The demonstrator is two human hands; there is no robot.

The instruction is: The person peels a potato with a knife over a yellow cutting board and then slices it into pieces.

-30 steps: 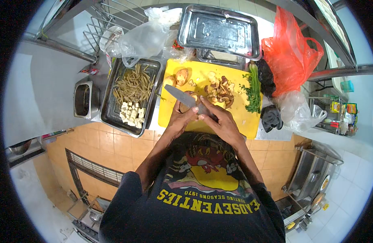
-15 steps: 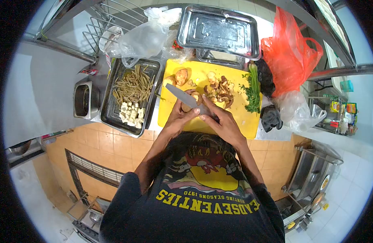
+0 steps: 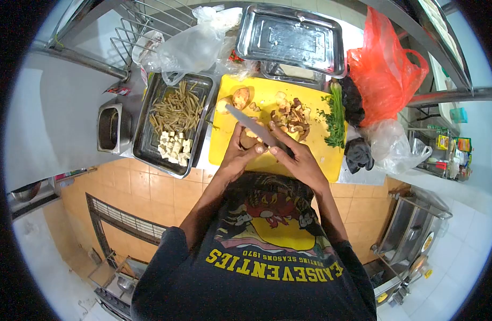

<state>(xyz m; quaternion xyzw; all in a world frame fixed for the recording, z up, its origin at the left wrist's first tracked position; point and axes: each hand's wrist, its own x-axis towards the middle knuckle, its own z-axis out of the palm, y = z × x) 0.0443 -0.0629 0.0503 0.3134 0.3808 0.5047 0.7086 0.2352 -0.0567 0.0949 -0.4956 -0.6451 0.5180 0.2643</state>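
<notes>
A knife [image 3: 248, 122] with a broad grey blade is in my right hand [image 3: 299, 158], its tip pointing up and left. Under the blade, my left hand [image 3: 239, 155] is wrapped round a brown-skinned potato [image 3: 248, 140], partly peeled. Both hands are over the near edge of a yellow cutting board [image 3: 222, 140]. Brown peelings [image 3: 294, 116] lie on the board beyond my right hand. Peeled pieces, one of them a potato half [image 3: 240, 97], rest at its far left. A bunch of green leafy stalks [image 3: 336, 115] lies along the right side.
Left of the board, a metal tray [image 3: 140, 144] holds cut green beans [image 3: 177, 111] and white cubes [image 3: 175, 148]. An empty metal tray [image 3: 290, 41] is at the back. A red plastic bag [image 3: 382, 75] and a clear bag [image 3: 398, 147] stand on the right.
The knife blade has shifted right and down across the potato and its angle is steeper. My right hand has moved slightly right.
</notes>
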